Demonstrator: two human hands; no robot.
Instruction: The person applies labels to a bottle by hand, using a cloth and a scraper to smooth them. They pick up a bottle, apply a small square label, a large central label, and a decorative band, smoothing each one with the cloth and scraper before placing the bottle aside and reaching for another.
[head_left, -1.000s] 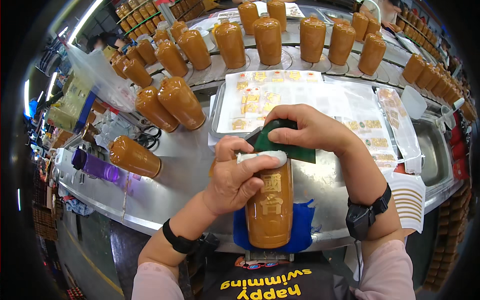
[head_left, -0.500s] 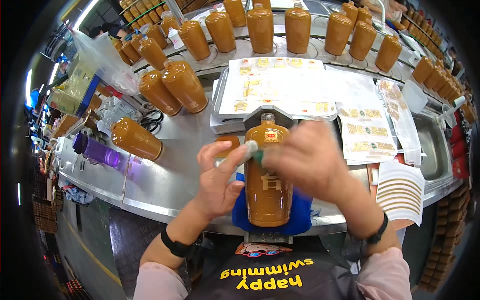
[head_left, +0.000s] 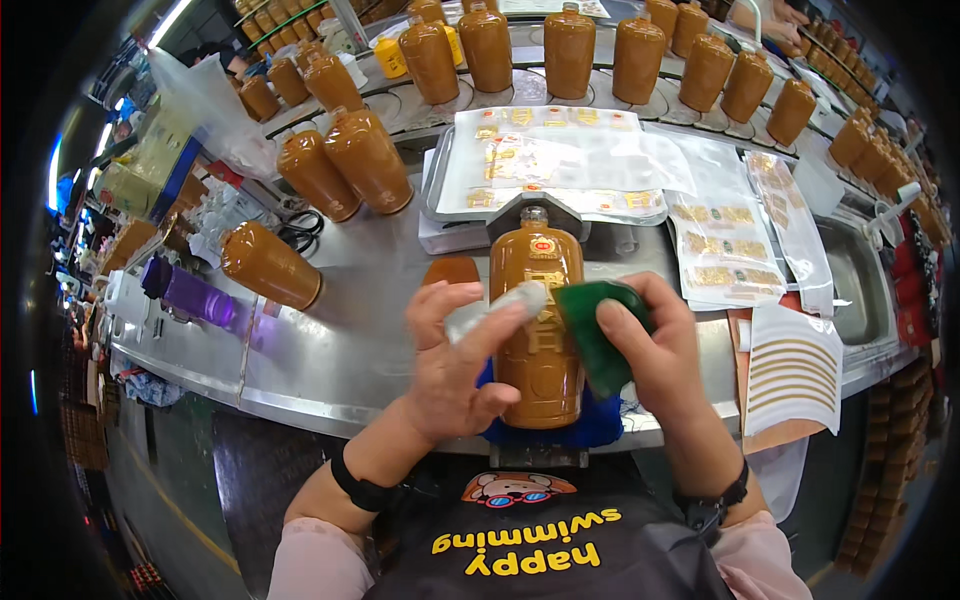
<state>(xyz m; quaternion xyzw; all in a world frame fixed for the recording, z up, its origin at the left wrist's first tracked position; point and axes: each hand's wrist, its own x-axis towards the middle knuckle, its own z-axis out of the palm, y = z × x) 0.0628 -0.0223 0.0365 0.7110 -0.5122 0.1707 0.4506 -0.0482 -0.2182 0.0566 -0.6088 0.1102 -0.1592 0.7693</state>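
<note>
A brown glazed bottle [head_left: 540,390] lies neck-away on a blue cloth [head_left: 600,425], its neck end at a dark metal holder [head_left: 580,222]. A red-and-gold emblem and gold characters show on its front. My right hand [head_left: 660,340] is closed around a flat green scraper [head_left: 595,340], whose edge is at the bottle's right side. My left hand [head_left: 450,360] is at the bottle's left, fingers stretched out and apart. Its index finger reaches over the gold characters, with a blurred whitish covering at the tip. Whether that tip touches the bottle, I cannot tell.
Beyond the bottle sits a metal tray [head_left: 430,195] with transfer sheets [head_left: 550,155]. More sheets [head_left: 725,240] and gold-striped paper [head_left: 795,365] lie right, near a sink [head_left: 865,300]. Several brown bottles [head_left: 370,160] stand left and behind. A purple flask [head_left: 195,295] is at far left.
My right hand has drawn back to the right, bringing the green scraper into full sight. My left index finger has moved right over the characters. The view has shifted slightly.
</note>
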